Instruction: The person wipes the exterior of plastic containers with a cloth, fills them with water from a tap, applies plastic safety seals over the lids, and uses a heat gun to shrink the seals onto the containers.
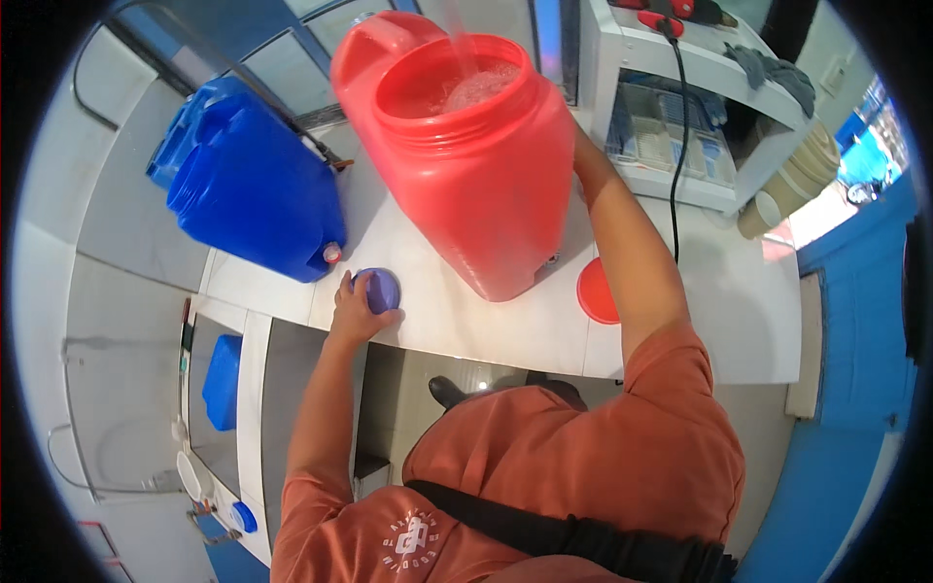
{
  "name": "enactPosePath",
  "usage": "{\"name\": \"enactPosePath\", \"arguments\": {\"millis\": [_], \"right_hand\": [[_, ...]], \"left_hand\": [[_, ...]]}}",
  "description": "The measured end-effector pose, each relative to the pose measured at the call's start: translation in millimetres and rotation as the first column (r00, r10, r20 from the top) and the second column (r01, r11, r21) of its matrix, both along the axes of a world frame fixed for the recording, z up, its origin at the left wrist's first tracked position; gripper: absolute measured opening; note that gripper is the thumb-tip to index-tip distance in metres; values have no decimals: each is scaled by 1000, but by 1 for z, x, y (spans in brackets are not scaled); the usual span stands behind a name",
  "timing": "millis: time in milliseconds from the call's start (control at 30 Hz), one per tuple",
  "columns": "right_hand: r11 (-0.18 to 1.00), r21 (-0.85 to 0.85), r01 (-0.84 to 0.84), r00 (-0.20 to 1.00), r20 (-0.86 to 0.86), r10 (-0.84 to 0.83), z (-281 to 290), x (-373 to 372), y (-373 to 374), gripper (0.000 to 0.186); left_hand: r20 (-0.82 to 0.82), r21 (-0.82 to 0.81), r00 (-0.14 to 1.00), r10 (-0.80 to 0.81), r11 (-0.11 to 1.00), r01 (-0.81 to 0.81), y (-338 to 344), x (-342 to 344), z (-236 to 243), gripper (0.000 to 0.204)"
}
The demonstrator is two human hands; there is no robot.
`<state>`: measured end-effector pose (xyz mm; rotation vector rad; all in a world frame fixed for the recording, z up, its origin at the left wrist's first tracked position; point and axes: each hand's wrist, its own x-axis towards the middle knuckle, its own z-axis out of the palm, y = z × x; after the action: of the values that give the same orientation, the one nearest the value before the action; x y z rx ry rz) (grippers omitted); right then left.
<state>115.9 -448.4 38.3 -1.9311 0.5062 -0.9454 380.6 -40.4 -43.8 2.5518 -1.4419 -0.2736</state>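
Observation:
A large red plastic container (466, 204) stands upright on the white tiled counter (729, 321), a stream of water falling into its wide open mouth and churning inside. My left hand (360, 309) grips a purple cap (382, 291) on the counter, left of the container's base. My right hand (583, 148) reaches behind the right side of the red container, its fingers hidden. A red round lid (598, 291) lies under my right forearm's outer edge. To the left stands a blue jerrycan (255, 194) with a small red-and-white cap low on it, a lighter blue one behind it.
At the back right, a white shelf unit (719, 199) holds trays, a gray cloth and a red object with a black cord. Cream buckets (802, 175) sit beside it. A lower compartment at left holds a blue container (222, 384). A blue door (855, 321) is at right.

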Motion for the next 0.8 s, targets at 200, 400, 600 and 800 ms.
{"name": "enactPosePath", "arguments": {"millis": [200, 400, 600, 800], "right_hand": [[991, -96, -89, 974, -218, 67, 4, 53, -24, 29], [958, -285, -16, 914, -392, -101, -24, 21, -1, 28], [954, -143, 263, 933, -214, -289, -3, -70, 40, 27], [685, -461, 565, 629, -297, -719, 3, -130, -37, 28]], "left_hand": [[22, -74, 995, 102, 992, -100, 6, -23, 9, 99], [-211, -313, 977, 38, 944, -104, 45, -32, 38, 100], [-153, -191, 986, 63, 977, -92, 136, -26, 53, 109], [-623, -33, 725, 293, 916, -399, 176, -29, 59, 114]]}}
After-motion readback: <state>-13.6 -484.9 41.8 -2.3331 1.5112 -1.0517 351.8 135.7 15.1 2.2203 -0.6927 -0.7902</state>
